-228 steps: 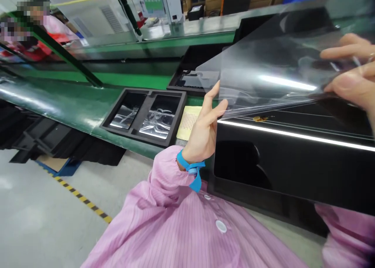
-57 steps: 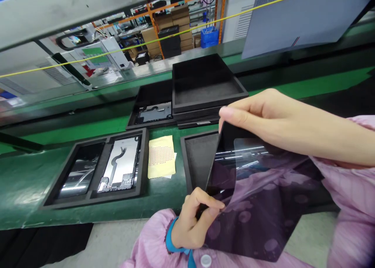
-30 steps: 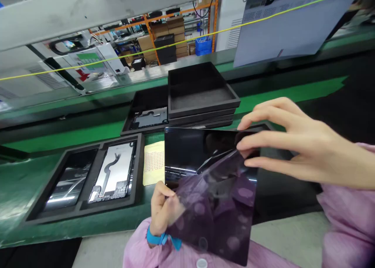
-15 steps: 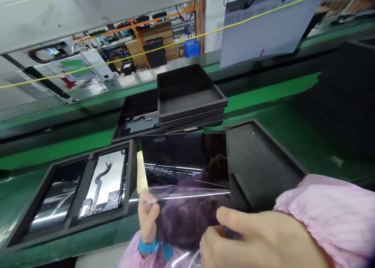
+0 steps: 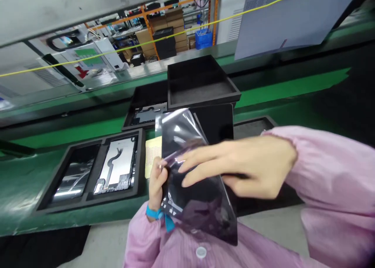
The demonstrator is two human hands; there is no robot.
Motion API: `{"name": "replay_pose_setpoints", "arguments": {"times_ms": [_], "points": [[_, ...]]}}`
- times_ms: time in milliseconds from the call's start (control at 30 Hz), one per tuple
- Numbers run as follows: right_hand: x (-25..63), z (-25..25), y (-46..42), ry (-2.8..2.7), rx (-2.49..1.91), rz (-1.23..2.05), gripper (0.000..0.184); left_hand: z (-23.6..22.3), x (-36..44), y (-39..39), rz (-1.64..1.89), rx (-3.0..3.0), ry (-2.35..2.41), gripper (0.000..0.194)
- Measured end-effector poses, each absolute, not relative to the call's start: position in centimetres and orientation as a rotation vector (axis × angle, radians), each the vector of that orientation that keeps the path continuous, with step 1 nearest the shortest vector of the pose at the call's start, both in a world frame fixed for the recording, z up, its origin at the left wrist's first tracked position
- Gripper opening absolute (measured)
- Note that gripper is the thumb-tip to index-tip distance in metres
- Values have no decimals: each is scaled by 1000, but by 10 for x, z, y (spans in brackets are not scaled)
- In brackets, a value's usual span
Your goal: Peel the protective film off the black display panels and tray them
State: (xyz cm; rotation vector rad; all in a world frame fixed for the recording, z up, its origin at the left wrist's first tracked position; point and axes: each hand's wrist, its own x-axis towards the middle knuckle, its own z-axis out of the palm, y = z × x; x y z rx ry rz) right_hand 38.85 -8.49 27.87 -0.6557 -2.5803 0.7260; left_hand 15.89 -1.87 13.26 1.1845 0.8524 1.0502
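Observation:
I hold a glossy black panel (image 5: 205,205) upright against my chest. My left hand (image 5: 156,184) grips its left edge, fingers curled round it. A clear protective film (image 5: 178,129) curls up off the panel's top. My right hand (image 5: 237,168) reaches across the panel's front with its fingers stretched towards the film's edge; whether they pinch the film I cannot make out. Both arms wear pink striped sleeves, and a blue strap circles my left wrist.
A black foam tray (image 5: 88,197) with a dark panel and a silver part lies left on the green belt (image 5: 17,182). A yellow dotted sheet (image 5: 150,154) lies beside it. Stacked black trays (image 5: 202,84) stand behind, another tray (image 5: 254,125) at right.
The panel went from lying low and flat to standing upright at my chest. My right hand rose from below and now lies across its front, and the film curls up at the top.

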Motion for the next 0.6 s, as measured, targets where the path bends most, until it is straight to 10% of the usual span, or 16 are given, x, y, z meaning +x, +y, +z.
{"name": "replay_pose_setpoints", "arguments": {"times_ms": [233, 600], "points": [[413, 289, -53, -2766, -777, 664, 7, 159, 179, 7, 1036, 1130, 690, 22], [401, 282, -49, -2023, -1125, -64, 22, 169, 194, 33, 1194, 1205, 716, 33]]}}
